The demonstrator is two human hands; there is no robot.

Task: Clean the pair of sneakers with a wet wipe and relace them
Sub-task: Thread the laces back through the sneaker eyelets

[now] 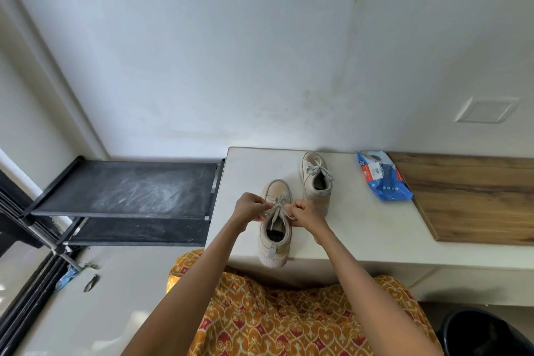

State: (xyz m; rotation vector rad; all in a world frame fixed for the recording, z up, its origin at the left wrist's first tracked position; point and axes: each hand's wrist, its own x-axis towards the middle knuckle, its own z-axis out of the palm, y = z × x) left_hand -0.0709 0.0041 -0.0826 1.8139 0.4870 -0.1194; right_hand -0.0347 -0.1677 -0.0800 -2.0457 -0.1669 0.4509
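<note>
Two beige sneakers stand on a white table [361,228]. The near sneaker [274,243] sits at the table's front edge, its heel toward me and slightly over the edge. My left hand [250,209] pinches one loop of its grey lace [278,206] on the left side. On the right side, my right hand [306,212] pinches the other loop of that lace. The far sneaker [316,179] stands behind and to the right, its lace tied in a bow. A blue wet wipe pack [381,176] lies flat further right.
A wooden board [474,199] covers the table's right part. A black shoe rack [127,188] stands left of the table against the wall. A dark bin [485,332] is at the bottom right. Small scraps lie on the floor at the left.
</note>
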